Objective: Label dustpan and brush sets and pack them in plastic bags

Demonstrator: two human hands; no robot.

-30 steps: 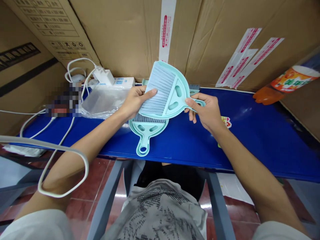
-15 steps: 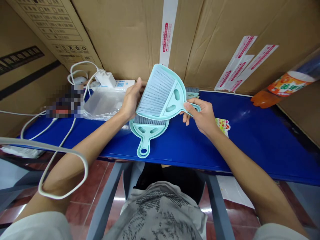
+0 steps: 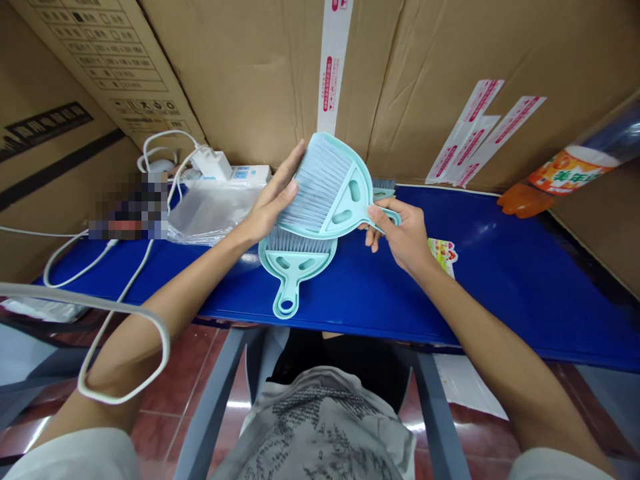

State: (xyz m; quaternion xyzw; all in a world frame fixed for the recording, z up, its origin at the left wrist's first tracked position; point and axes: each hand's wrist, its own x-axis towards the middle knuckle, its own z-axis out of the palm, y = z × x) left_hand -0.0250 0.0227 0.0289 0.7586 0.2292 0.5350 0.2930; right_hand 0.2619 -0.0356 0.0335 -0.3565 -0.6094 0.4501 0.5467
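A mint-green dustpan (image 3: 367,180) with a matching hand brush (image 3: 317,183) nested in it is held tilted above the table. The brush's grey bristles face up. My right hand (image 3: 400,230) is closed around the handle end. At the opposite end, my left hand (image 3: 273,200) has its fingers stretched out along the wide edge, the thumb touching or very near the bristle tips. Under them, a second mint-green dustpan and brush set (image 3: 295,263) lies on the blue table (image 3: 370,293), its upper part covered. Behind my right hand, another brush (image 3: 384,189) shows only partly.
Clear plastic bags (image 3: 215,210) lie at the left beside a power strip (image 3: 253,175) with a white plug and cables. One white cable (image 3: 163,333) loops in front of my left forearm. An orange drink bottle (image 3: 565,173) and a colourful card (image 3: 444,257) are on the right. Cardboard (image 3: 280,80) walls the back.
My left thumb has come round to the front by the bristle tips, and the fingers have moved up along the edge. The right hand keeps its hold, nearly still.
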